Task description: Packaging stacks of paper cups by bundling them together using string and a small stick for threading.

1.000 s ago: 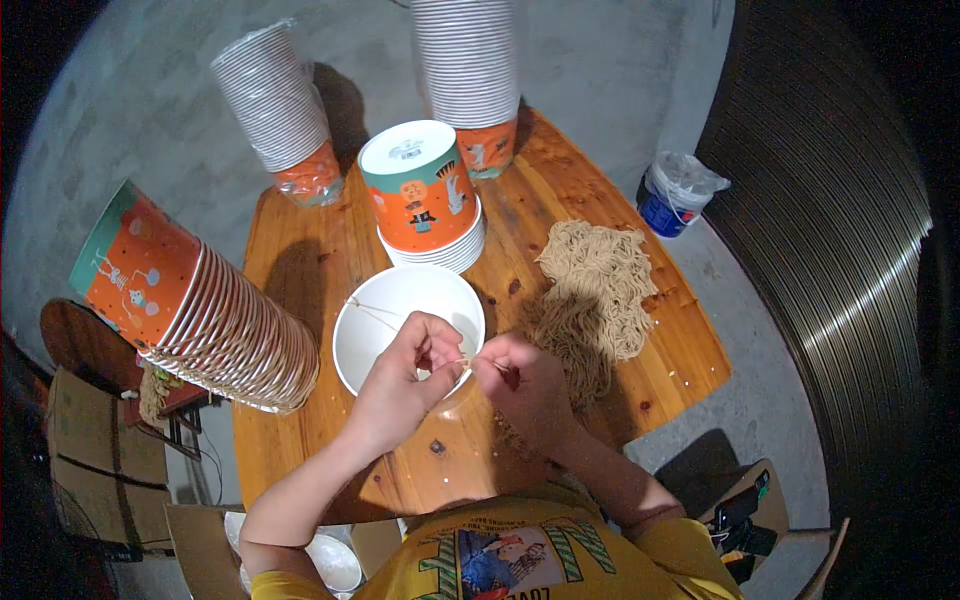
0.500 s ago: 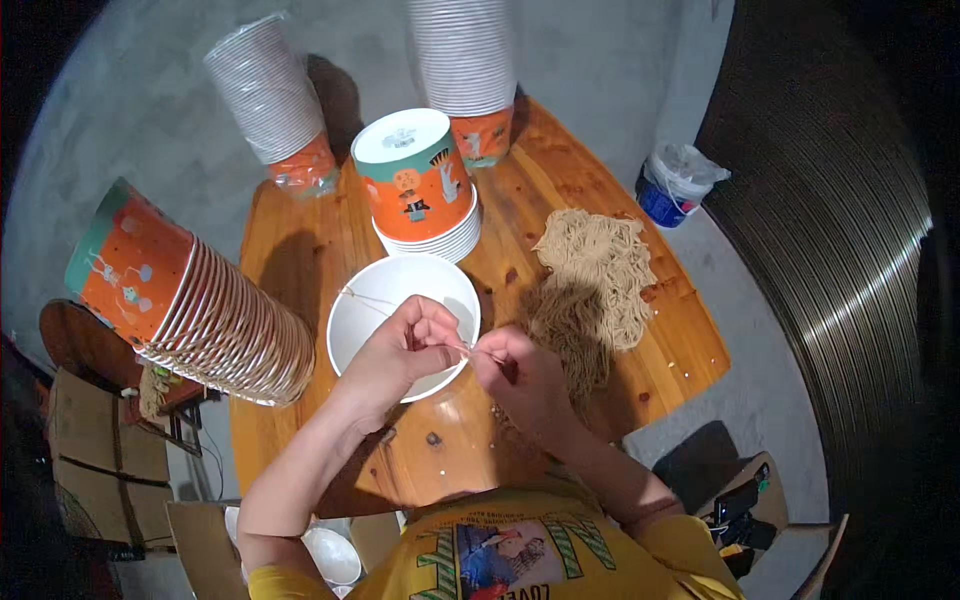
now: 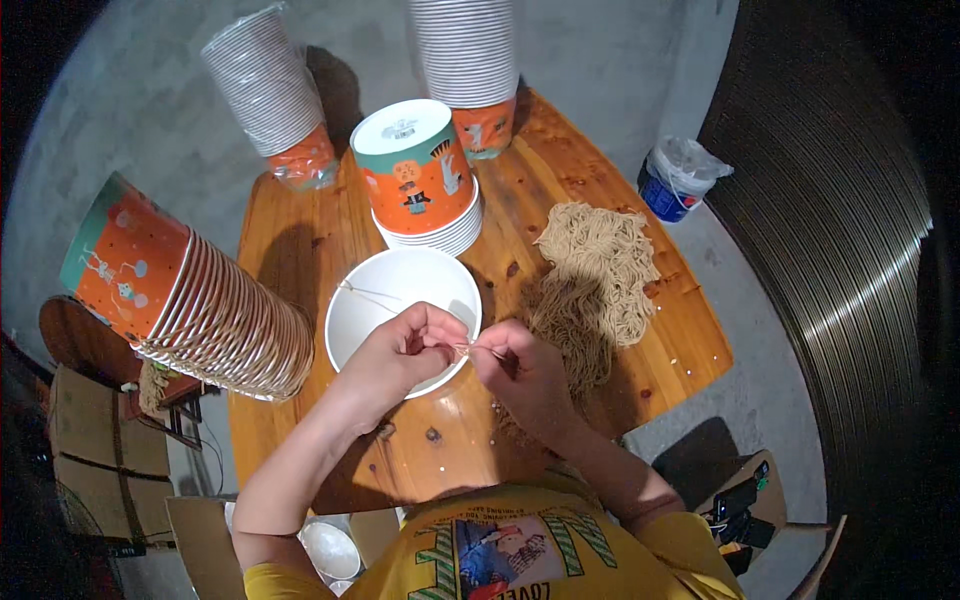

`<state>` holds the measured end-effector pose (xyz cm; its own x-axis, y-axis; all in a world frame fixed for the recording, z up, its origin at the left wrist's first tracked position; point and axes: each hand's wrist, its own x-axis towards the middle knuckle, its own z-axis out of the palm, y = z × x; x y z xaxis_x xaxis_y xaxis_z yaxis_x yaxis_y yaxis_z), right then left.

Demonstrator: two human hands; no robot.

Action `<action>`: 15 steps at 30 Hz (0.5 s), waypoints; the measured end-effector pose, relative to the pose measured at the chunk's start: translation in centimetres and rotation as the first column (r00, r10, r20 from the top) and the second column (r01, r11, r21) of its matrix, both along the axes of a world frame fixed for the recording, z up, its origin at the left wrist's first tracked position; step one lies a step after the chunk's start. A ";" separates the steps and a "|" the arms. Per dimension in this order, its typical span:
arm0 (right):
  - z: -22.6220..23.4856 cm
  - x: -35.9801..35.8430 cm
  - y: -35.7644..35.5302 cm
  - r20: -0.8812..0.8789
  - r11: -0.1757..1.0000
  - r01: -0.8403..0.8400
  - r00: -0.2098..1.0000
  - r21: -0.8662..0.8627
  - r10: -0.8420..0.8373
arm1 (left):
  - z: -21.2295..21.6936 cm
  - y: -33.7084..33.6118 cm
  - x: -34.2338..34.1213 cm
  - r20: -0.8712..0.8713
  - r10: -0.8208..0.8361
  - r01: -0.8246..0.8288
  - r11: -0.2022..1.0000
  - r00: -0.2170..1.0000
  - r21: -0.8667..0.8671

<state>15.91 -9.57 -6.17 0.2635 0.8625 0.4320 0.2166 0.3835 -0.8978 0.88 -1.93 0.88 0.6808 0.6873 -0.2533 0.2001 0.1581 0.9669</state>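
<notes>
A white paper bucket [image 3: 347, 318] stands mouth up at the middle of the wooden table. A thin tan cord [image 3: 374, 298] runs over its left rim and across the opening to my fingers. My left hand [image 3: 402, 352] pinches the cord between thumb and forefinger above the bucket's near right rim. Close beside it, my right hand [image 3: 528, 385] pinches the cord too, its fingertips almost touching the left ones. The exact crossing of the strands between the fingertips is too small to make out. Right of my right hand lies a heap of tan cords [image 3: 602, 250], partly in shadow.
At left leans a nested stack of orange buckets [image 3: 135, 268] with cords around the rims. Upturned buckets [image 3: 415, 190] stand beyond the white one. Two tall wrapped stacks [image 3: 262, 85] rise at the back. A lidded pail [image 3: 675, 185] sits on the floor at right.
Both hands keep their pinch on the cord, with only a slight shift of the fingers. The whole view has tilted a little.
</notes>
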 end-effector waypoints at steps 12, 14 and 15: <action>-0.1 0.3 0.1 0.064 1.000 -0.025 0.998 -0.001 0.025 | -0.4 -0.2 -0.2 -0.053 0.005 0.001 0.994 0.999 0.111; 0.1 0.3 0.0 0.070 1.000 -0.026 0.997 -0.017 0.027 | -0.5 -0.2 -0.2 -0.067 0.030 -0.021 0.992 0.997 0.125; 0.1 0.2 0.0 0.071 1.000 -0.026 0.997 -0.017 0.027 | -0.6 -0.2 -0.2 -0.066 0.029 -0.020 0.992 0.997 0.126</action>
<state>16.16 -9.56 -6.06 0.2098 0.8756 0.4352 0.2700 0.3759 -0.8865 0.70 -2.17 0.23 0.6473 0.7328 -0.2097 0.2637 0.0429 0.9637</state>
